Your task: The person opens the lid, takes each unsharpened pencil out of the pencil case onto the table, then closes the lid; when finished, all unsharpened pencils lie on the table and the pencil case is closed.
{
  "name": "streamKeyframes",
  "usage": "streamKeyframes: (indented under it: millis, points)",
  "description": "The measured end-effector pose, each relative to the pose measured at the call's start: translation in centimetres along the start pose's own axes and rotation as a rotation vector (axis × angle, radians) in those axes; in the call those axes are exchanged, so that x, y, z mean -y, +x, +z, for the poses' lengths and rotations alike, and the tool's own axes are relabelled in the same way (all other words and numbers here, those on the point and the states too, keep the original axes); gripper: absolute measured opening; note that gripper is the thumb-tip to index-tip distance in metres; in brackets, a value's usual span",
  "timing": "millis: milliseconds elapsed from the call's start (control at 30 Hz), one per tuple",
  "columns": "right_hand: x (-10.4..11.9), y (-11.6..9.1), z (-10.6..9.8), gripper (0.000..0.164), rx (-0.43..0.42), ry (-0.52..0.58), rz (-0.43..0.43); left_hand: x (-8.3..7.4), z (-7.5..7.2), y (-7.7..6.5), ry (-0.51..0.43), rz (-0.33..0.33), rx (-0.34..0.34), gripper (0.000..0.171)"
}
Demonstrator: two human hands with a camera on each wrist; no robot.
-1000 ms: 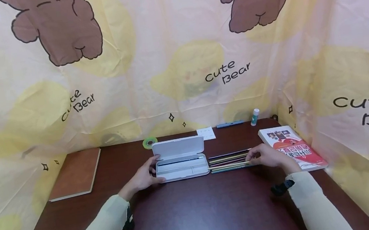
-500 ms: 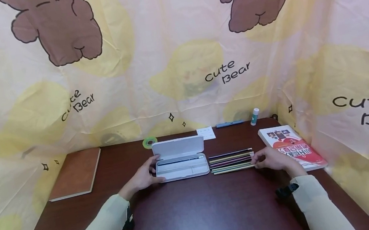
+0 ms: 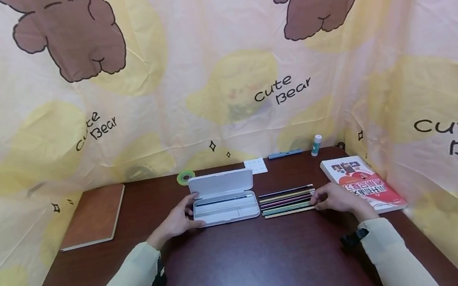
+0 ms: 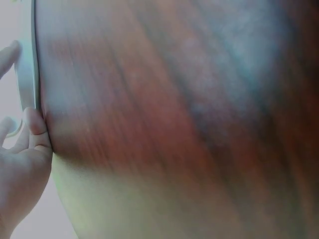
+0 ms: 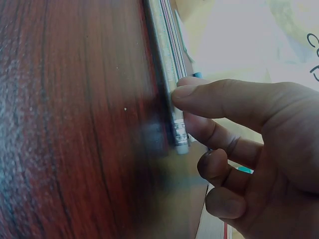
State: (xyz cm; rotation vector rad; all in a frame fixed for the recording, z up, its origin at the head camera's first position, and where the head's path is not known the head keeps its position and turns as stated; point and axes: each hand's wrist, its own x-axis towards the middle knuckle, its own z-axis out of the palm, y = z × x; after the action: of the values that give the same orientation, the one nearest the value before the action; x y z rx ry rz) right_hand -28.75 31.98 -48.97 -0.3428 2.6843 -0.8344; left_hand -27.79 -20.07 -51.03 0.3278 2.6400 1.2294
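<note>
A white pencil case [image 3: 218, 221] lies with its lid [image 3: 222, 183] raised; one dark pencil [image 3: 223, 200] rests in its back compartment. My left hand [image 3: 176, 217] grips the case's left end, thumb at the front corner and fingers farther back. In the left wrist view, that thumb presses the case's edge [image 4: 27, 74]. To the right of the case, several pencils [image 3: 286, 198] lie side by side. My right hand [image 3: 336, 197] pinches the frontmost, yellowish pencil [image 3: 287, 212] between thumb and index finger, just above its metal band and white eraser [image 5: 182, 149].
Green tape [image 3: 186, 177], a white paper slip [image 3: 255, 166], a blue pen [image 3: 285, 154] and an upright glue stick [image 3: 316, 145] line the table's back. A brown notebook [image 3: 94, 217] lies at left, a red-and-white book [image 3: 364, 183] at right. Printed curtains enclose the table.
My right hand has moved rightward, then slightly back, bringing the yellowish pencil to the front of the row with its end lined up with the others. My left hand stays on the case.
</note>
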Motion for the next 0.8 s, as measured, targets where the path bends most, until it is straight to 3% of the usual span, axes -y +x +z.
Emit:
streamKeyframes:
  millis: [367, 633, 800]
  points:
    - [1.0, 0.4, -0.3, 0.013, -0.004, 0.043, -0.045, 0.0, 0.0, 0.0, 0.009, 0.026, -0.013, 0.096]
    - [3.6, 1.7, 0.0, 0.017, -0.037, -0.019, -0.085, -0.1, 0.1, -0.2, 0.006, 0.017, -0.007, 0.096]
    - [5.7, 2.7, 0.5, 0.019, -0.040, 0.005, -0.131, -0.1, 0.1, -0.3, 0.014, 0.022, -0.005, 0.097]
